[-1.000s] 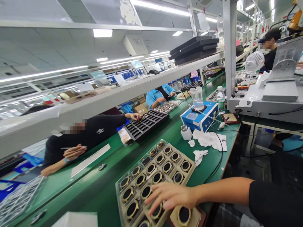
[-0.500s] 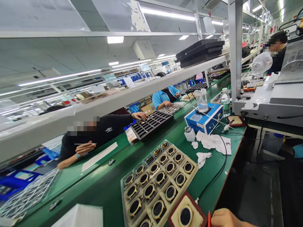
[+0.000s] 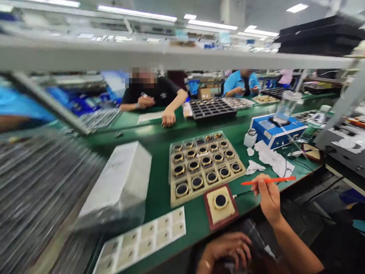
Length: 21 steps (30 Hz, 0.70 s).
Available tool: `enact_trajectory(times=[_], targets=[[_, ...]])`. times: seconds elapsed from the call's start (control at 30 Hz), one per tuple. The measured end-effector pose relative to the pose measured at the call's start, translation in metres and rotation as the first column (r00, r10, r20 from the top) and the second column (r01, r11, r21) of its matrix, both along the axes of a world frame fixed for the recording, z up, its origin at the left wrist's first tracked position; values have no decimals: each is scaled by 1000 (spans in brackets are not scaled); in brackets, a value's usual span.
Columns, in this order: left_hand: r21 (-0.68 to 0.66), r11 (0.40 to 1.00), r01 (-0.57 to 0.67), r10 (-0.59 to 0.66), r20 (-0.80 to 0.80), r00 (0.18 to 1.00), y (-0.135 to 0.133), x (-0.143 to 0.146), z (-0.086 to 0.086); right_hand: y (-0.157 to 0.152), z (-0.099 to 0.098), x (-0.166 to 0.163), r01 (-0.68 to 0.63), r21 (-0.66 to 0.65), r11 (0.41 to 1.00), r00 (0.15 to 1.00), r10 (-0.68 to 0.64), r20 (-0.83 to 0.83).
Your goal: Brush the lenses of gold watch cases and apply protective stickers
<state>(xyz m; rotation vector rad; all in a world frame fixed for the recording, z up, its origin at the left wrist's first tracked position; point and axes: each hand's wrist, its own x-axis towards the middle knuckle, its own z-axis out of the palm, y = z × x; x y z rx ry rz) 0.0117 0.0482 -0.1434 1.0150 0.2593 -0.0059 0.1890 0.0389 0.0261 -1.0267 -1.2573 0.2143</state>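
Stretching beneath ceiling lights (image 3: 211, 24), the green bench (image 3: 159, 171) bears a beige tray (image 3: 190, 194).

The pen (image 3: 275, 180) is orange-red. The watch (image 3: 220, 200) is black and gold, the pad (image 3: 225, 217) cream with dark red border.

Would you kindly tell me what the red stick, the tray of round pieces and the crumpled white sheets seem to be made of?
Red stick: probably plastic, smooth and evenly coloured.
Tray: likely moulded plastic, since its left edge looks clear and shiny.
Crumpled white sheets: apparently tissue or paper, matte with creases.
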Motion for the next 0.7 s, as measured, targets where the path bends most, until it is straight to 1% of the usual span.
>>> enact_trajectory(times=[0.03, 0.1, 0.17, 0.2, 0.33, 0.5, 0.6, 0.7], targets=[[-81, 996, -36, 40, 51, 998, 1, 2, -13, 7, 0, -2, -36, -39, 999, 999, 35, -21], [-209, 968, -143, 173, 136, 975, 3, -1, -33, 22, -4, -9, -88, -115, 990, 996, 88, 1], [-291, 931, -220, 281, 188, 941, 6, -7, -44, 34, -9, -18, -75, -175, 982, 992, 90, 83], [-317, 920, -231, 304, 205, 930, 7, -9, -46, 39, -11, -22, -56, -194, 979, 989, 81, 126], [-371, 909, -191, 290, 232, 929, 10, -14, -47, 49, -17, -35, -24, -225, 974, 970, 77, 229], [-406, 902, -148, 250, 210, 945, 12, -15, -43, 50, -22, -40, -11, -250, 968, 938, 96, 333], [-415, 896, -157, 247, 174, 953, 13, -12, -39, 49, -24, -40, -5, -242, 970, 920, 100, 380], [-413, 893, -181, 250, 121, 961, 14, -9, -29, 48, -24, -40, -5, -221, 975, 902, 100, 421]])
